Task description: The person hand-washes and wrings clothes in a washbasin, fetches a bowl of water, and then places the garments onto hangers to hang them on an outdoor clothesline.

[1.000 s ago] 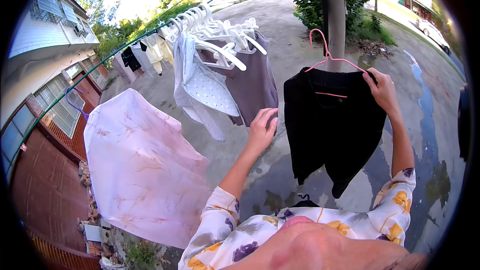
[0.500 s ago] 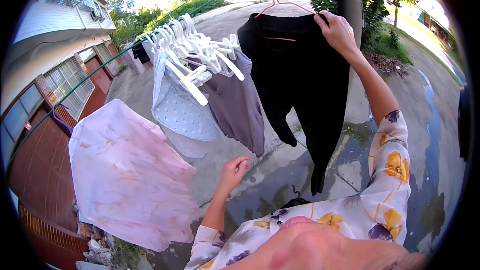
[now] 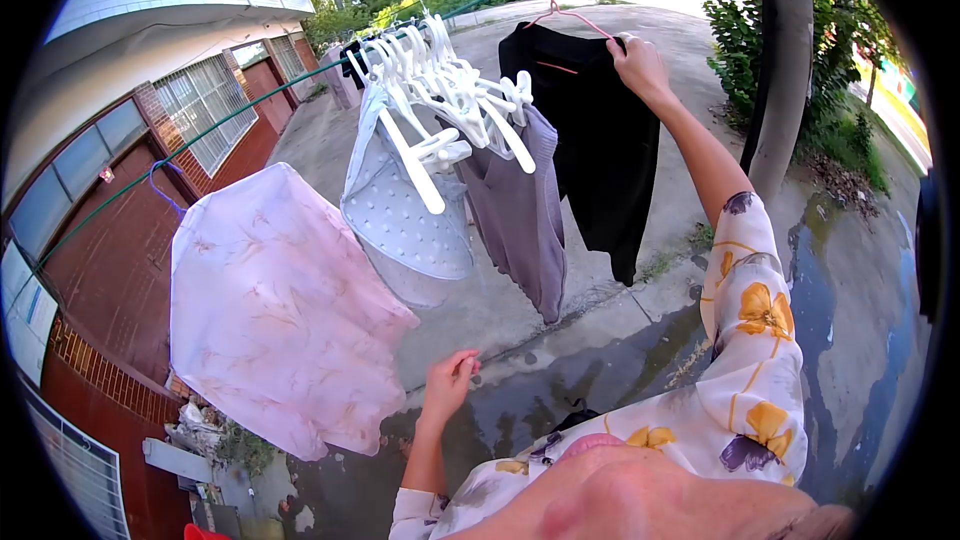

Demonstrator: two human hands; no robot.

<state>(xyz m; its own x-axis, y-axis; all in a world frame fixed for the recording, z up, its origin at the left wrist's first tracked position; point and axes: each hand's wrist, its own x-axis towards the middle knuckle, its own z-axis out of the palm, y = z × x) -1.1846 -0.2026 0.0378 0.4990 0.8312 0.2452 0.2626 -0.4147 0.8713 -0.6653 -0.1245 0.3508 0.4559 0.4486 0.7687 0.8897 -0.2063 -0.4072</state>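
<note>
My right hand (image 3: 637, 65) is closed on the shoulder of a pink hanger (image 3: 562, 10) that bears a black garment (image 3: 600, 130). The hanger's hook is up at the green line (image 3: 250, 103); whether it rests on it I cannot tell. My left hand (image 3: 449, 383) is raised low in front, fingers curled together, touching no garment. Left of the black garment hang a grey-purple garment (image 3: 515, 210) and a light blue dotted garment (image 3: 405, 210), below a cluster of white hangers (image 3: 440, 90). A pale pink garment (image 3: 280, 310) hangs from a purple hanger (image 3: 168, 190) further left.
A building with barred windows (image 3: 205, 110) and red-brown doors stands at the left. At the right rise a grey pole (image 3: 785, 70) and a leafy bush (image 3: 735, 45). The concrete ground has wet patches (image 3: 600, 380). Rubble lies at the lower left.
The black garment and my right hand have moved up and left, to the line beside the grey-purple garment. My left hand has dropped away and its fingers have curled. The view has turned.
</note>
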